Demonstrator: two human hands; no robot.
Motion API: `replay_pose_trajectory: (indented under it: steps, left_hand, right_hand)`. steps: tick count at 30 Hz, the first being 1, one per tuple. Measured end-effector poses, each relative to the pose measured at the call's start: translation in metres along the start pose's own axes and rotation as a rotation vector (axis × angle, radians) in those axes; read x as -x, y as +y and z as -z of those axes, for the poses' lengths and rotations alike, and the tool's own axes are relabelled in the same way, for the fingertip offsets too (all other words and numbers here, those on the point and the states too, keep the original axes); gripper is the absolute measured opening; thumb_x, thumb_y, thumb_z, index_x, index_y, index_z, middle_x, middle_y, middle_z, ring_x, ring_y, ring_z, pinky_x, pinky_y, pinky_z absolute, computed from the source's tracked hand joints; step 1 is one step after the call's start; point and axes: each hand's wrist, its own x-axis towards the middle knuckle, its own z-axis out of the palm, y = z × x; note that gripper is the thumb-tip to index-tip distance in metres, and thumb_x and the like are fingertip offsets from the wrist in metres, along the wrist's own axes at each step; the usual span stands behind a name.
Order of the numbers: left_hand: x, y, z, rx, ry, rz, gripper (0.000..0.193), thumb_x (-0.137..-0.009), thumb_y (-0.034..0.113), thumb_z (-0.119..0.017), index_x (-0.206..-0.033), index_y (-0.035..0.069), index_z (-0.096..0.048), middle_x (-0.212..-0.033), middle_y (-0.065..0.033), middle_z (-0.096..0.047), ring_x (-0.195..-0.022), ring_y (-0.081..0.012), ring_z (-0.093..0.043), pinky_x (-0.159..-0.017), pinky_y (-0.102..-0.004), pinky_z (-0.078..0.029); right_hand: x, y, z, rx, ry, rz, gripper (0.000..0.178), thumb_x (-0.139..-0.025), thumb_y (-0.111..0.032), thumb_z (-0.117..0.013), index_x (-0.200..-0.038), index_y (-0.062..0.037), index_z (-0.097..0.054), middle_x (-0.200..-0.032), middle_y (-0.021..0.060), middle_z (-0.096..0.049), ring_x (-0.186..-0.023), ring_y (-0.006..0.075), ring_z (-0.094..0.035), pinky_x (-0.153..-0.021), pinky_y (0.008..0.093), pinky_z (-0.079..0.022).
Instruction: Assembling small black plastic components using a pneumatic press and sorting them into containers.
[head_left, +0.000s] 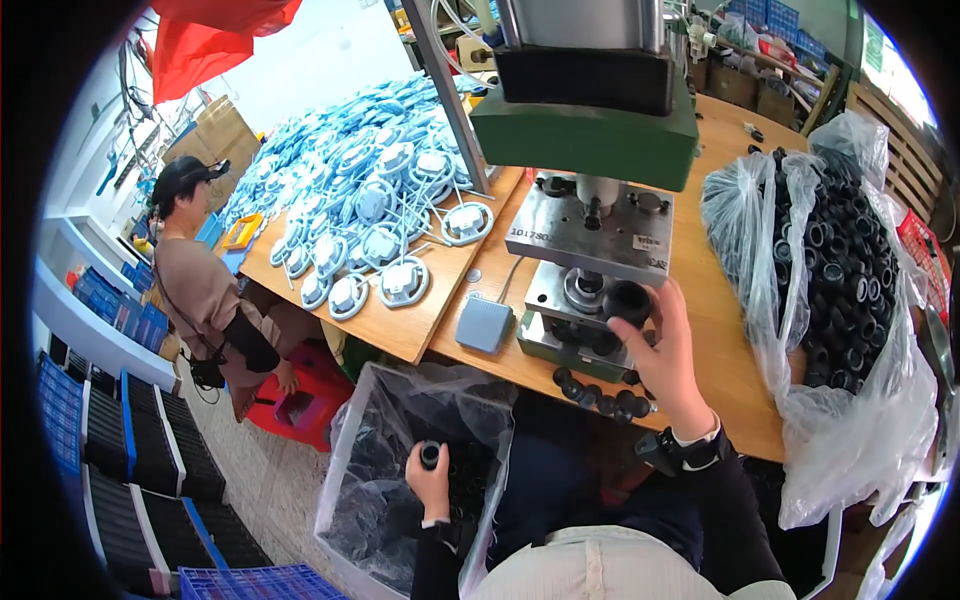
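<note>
My right hand [668,352] is closed round a round black plastic cap [628,300], at the right side of the press's lower metal die [548,285]. Above it hangs the upper die plate [590,232], under the green press head [585,135]. My left hand [428,486] grips a small black ring-shaped part [430,456] over a plastic-lined bin [340,470]. Dark parts lie inside that bin. Several small black round pieces [600,400] sit along the table's front edge, below the die.
On the right lies a clear plastic bag [755,230] full of black ring parts [850,270]. A grey box [484,326] with a cable sits left of the die. Pale-blue coiled parts [380,200] pile up at the left. Beyond stands another person [205,280] beside a red stool [300,400].
</note>
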Motion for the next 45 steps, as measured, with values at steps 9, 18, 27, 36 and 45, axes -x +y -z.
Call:
replay_pose_trajectory:
  steps: [9,18,27,36,45]
  left_hand:
    - [-0.003,-0.042,-0.038,-0.067,-0.093,-0.084,0.056,-0.086,0.024,-0.066,-0.13,-0.003,-0.044,-0.132,-0.0218,-0.046,-0.123,-0.0361,-0.042,-0.103,-0.0401,-0.033]
    - [-0.113,0.166,-0.113,-0.211,-0.161,-0.837,0.035,-0.089,0.017,-0.052,-0.123,0.005,-0.056,-0.134,-0.0085,-0.052,-0.128,-0.0313,-0.042,-0.103,-0.0422,-0.031]
    - [-0.132,0.151,-0.111,-0.197,-0.349,-0.738,0.038,-0.094,0.02,-0.045,-0.13,0.009,-0.052,-0.138,-0.007,-0.048,-0.133,-0.029,-0.037,-0.105,-0.0449,-0.028]
    - [-0.057,0.165,-0.101,0.134,-0.042,-0.654,0.035,-0.099,0.019,-0.042,-0.123,-0.005,-0.05,-0.138,-0.0213,-0.04,-0.124,-0.0363,-0.041,-0.102,-0.0427,-0.033]
    - [0.039,0.207,-0.095,0.206,-0.237,-0.775,0.021,-0.096,0.007,-0.043,-0.113,-0.003,-0.05,-0.138,-0.0167,-0.038,-0.128,-0.0318,-0.037,-0.102,-0.0411,-0.033]
  right_hand:
    - [-0.046,-0.009,-0.026,0.372,-0.101,-0.028,0.049,-0.071,-0.007,-0.077,-0.113,0.0009,-0.054,-0.104,0.0139,-0.058,-0.089,0.0265,-0.058,-0.079,0.0349,-0.047]
    - [-0.037,-0.005,-0.015,0.245,-0.091,-0.03,0.053,-0.068,-0.013,-0.079,-0.113,-0.001,-0.055,-0.106,0.019,-0.059,-0.1,0.0335,-0.056,-0.082,0.0388,-0.047]
    - [0.093,-0.018,0.185,0.742,0.566,-0.167,0.026,-0.08,-0.009,-0.068,-0.102,0.0012,-0.059,-0.11,0.0159,-0.062,-0.103,0.0319,-0.059,-0.091,0.0372,-0.044]
    - [0.205,-0.008,0.334,1.857,1.178,-0.411,0.032,-0.077,-0.019,-0.07,-0.105,-0.0075,-0.061,-0.112,0.0172,-0.061,-0.106,0.0303,-0.057,-0.09,0.0373,-0.044]
    - [0.35,0.06,0.344,0.601,1.599,-0.519,0.015,-0.079,-0.004,-0.052,-0.093,-0.0002,-0.054,-0.08,0.0073,-0.058,-0.071,0.0182,-0.056,-0.065,0.0308,-0.045]
